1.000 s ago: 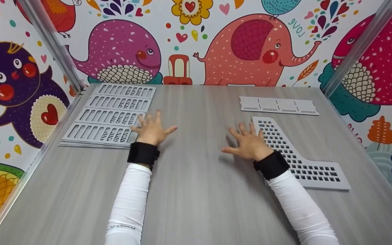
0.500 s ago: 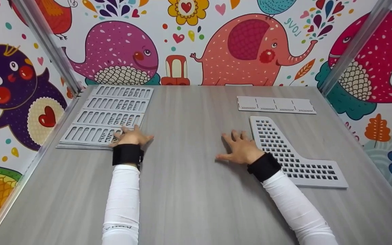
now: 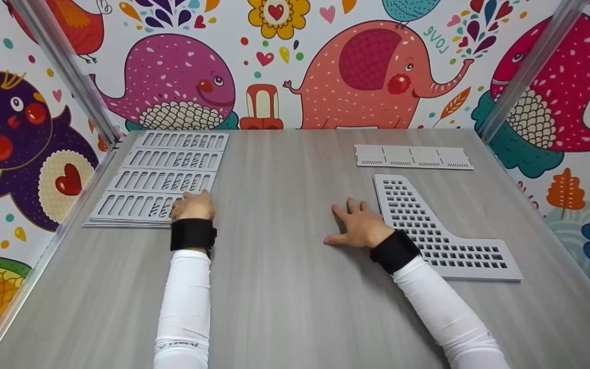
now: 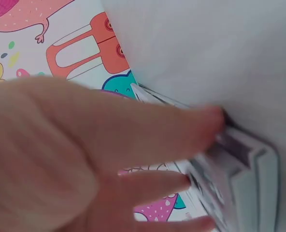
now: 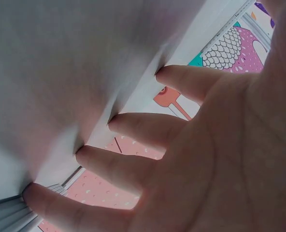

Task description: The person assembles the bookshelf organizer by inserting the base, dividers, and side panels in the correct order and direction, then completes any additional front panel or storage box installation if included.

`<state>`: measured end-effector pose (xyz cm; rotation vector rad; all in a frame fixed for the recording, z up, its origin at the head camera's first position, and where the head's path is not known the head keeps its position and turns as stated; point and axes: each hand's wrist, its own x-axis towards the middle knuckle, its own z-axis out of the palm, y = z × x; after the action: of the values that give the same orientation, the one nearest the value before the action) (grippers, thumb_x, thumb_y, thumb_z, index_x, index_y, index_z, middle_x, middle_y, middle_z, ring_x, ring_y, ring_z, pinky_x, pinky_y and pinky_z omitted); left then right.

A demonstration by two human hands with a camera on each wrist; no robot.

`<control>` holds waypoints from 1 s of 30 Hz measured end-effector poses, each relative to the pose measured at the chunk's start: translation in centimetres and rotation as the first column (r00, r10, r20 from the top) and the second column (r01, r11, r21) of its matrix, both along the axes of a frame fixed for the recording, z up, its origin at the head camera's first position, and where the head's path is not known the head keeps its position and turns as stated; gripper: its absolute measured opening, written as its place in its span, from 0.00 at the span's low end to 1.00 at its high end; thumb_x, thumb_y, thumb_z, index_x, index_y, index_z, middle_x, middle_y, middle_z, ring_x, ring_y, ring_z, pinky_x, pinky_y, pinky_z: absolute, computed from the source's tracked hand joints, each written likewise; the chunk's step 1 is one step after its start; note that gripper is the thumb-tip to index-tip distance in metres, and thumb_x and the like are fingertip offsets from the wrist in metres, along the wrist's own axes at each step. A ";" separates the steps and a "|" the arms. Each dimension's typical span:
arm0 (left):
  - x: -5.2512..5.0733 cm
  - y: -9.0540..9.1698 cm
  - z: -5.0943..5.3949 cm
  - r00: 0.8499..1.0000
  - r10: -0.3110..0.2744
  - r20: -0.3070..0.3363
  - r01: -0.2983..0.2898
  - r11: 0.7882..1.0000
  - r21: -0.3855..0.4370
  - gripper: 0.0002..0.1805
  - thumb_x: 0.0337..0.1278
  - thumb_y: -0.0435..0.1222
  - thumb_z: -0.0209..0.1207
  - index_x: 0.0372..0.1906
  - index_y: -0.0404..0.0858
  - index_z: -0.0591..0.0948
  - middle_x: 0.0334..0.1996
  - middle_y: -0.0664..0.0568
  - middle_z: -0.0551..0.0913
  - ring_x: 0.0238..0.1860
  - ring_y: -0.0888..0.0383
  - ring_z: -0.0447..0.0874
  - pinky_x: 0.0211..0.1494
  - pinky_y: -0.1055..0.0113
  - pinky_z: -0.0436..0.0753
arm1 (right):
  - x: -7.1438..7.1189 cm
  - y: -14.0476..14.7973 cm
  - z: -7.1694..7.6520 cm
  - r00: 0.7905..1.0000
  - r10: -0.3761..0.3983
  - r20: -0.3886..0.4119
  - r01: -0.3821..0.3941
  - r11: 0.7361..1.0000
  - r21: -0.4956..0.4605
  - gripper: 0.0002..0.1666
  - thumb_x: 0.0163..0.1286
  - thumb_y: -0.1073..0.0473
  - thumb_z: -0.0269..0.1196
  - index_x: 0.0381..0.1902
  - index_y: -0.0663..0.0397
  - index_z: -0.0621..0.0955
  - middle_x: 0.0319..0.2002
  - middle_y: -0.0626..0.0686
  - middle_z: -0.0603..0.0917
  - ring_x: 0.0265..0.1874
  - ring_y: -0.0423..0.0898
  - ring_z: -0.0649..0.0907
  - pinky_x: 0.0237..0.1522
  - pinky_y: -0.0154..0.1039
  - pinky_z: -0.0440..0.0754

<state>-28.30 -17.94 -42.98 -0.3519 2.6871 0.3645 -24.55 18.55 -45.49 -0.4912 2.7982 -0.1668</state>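
Observation:
On the left of the table lie light grey slotted panels [image 3: 121, 206], overlapping one behind another in a stepped stack. My left hand [image 3: 194, 206] is at the front right corner of the nearest panel. In the left wrist view, the thumb [image 4: 181, 135] lies against the stack's side edge [image 4: 266, 188], while the fingers reach over its slotted top. The hand appears to pinch this edge; how many layers it takes is unclear. My right hand [image 3: 361, 228] holds nothing. Its fingers are spread, and the right wrist view has the fingertips [image 5: 92, 154] touching the table.
A grey L-shaped board [image 3: 479, 270] with rows of square holes lies just right of my right hand. Behind it is a long white strip [image 3: 415, 157] marked into sections. Patterned walls [image 3: 274, 61] and metal posts [image 3: 64, 72] border the grey table [image 3: 285, 256].
My left hand has moved left and nearer onto the slotted panels' corner, and its thumb has drawn in against the edge. My right hand has shifted slightly left and settled on the table.

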 end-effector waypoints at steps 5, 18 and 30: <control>0.0 0.2 -0.2 0.997 -0.032 -0.065 0.029 0.999 -0.043 0.28 0.74 0.33 0.40 0.75 0.29 0.61 0.70 0.17 0.56 0.67 0.20 0.62 0.65 0.31 0.68 | -0.1 0.0 0.0 1.000 0.014 -0.008 -0.014 1.000 0.003 0.57 0.63 0.24 0.59 0.79 0.50 0.59 0.77 0.73 0.55 0.73 0.78 0.57 0.60 0.75 0.71; 0.3 2.9 0.7 0.988 -0.151 -0.039 0.149 0.988 -0.037 0.35 0.59 0.34 0.58 0.73 0.33 0.66 0.69 0.17 0.61 0.70 0.24 0.60 0.68 0.31 0.61 | -0.1 -0.1 0.0 1.000 0.008 -0.005 -0.007 1.000 0.027 0.58 0.62 0.23 0.58 0.79 0.48 0.59 0.77 0.71 0.55 0.73 0.78 0.58 0.60 0.74 0.72; 1.4 7.7 -0.1 0.932 -0.352 -0.089 0.339 0.931 -0.135 0.33 0.66 0.39 0.54 0.74 0.34 0.66 0.69 0.27 0.70 0.71 0.31 0.66 0.70 0.36 0.61 | -0.1 -0.1 -0.1 1.000 0.007 -0.006 -0.007 0.999 0.035 0.57 0.62 0.22 0.58 0.79 0.48 0.59 0.77 0.71 0.56 0.73 0.77 0.58 0.59 0.74 0.73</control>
<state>-26.93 -10.25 -43.05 0.1183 2.8153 0.1228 -24.69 18.49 -45.58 -0.4940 2.7997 -0.1146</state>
